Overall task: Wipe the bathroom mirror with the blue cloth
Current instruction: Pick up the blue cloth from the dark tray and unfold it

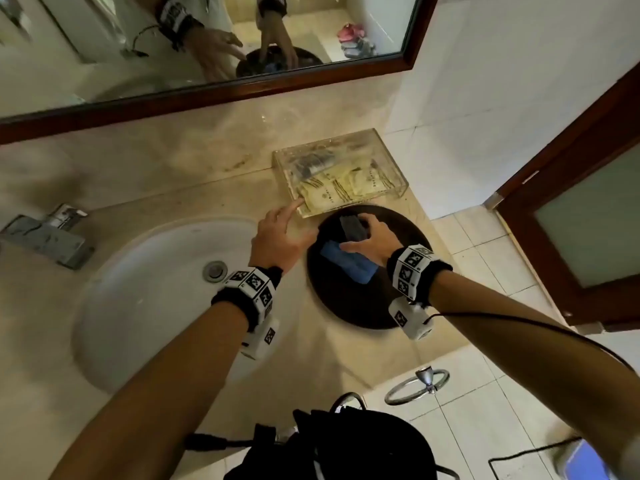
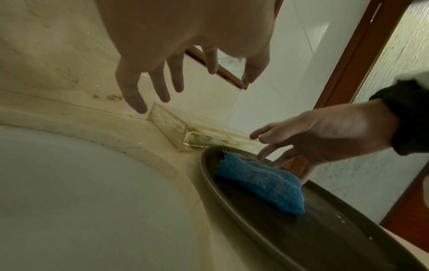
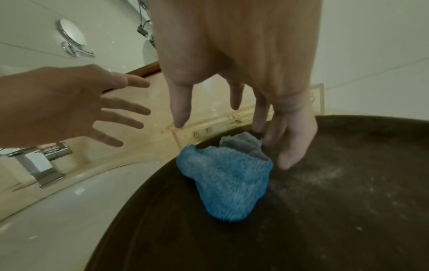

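Note:
The blue cloth (image 1: 346, 263) (image 2: 260, 181) (image 3: 225, 183) lies folded on a dark round tray (image 1: 346, 306) (image 3: 325, 201) on the counter right of the sink. A grey cloth (image 1: 351, 226) (image 3: 243, 144) sits just beyond it. My right hand (image 1: 370, 240) (image 3: 232, 119) hovers over both cloths with straight fingers, and some fingertips touch the tray beside the grey cloth. Over the counter left of the tray, my left hand (image 1: 280, 233) (image 2: 185, 82) is spread and holds nothing. The wood-framed mirror (image 1: 104, 46) hangs on the wall above.
A clear box (image 1: 339, 174) of sachets stands behind the tray against the wall. The white sink (image 1: 138, 289) and chrome faucet (image 1: 48, 233) are to the left. A wooden door (image 1: 588, 202) is at the right, with a towel ring (image 1: 415, 386) below the counter edge.

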Available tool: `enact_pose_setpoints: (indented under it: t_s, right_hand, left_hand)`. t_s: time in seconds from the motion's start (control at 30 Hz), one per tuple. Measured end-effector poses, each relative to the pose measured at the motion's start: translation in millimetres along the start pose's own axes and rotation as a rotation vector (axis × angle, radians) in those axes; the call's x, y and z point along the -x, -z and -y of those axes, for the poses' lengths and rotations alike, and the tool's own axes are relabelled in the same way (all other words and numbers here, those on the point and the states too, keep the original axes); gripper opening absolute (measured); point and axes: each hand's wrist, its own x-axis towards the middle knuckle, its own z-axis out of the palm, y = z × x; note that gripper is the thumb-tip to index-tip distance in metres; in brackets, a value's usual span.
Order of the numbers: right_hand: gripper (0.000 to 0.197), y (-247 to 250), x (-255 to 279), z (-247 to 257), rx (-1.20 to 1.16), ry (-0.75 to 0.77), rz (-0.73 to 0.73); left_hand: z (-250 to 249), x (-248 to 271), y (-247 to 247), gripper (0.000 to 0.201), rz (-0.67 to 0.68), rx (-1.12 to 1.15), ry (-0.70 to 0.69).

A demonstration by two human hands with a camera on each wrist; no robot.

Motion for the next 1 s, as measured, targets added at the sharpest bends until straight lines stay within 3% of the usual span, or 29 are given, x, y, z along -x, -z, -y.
enact_pose_setpoints:
  t_s: [0.23, 0.5, 0.8, 1.0]
  right_hand:
    - [0.087, -10.0, -0.4, 0.3, 0.226, -0.153, 0.067]
    - [0.038, -10.0, 1.2, 6.4, 0.291, -0.238, 0.057]
    - [0.015, 13.8, 8.2, 29.5, 0.062, -0.102, 0.051]
    - [0.018, 35.6, 22.5, 60.1, -0.07, 0.039, 0.086]
  left_hand:
    - [9.3, 5.6, -2.3, 0.047, 0.009, 0.003, 0.011]
    - [17.8, 6.6, -2.0, 0.041, 0.057, 0.023, 0.014]
    - [-1.8, -6.6, 6.9, 0.049, 0.161, 0.162, -0.034]
    - [-10.6, -15.4, 19.2, 0.054, 0.289, 0.133, -0.168]
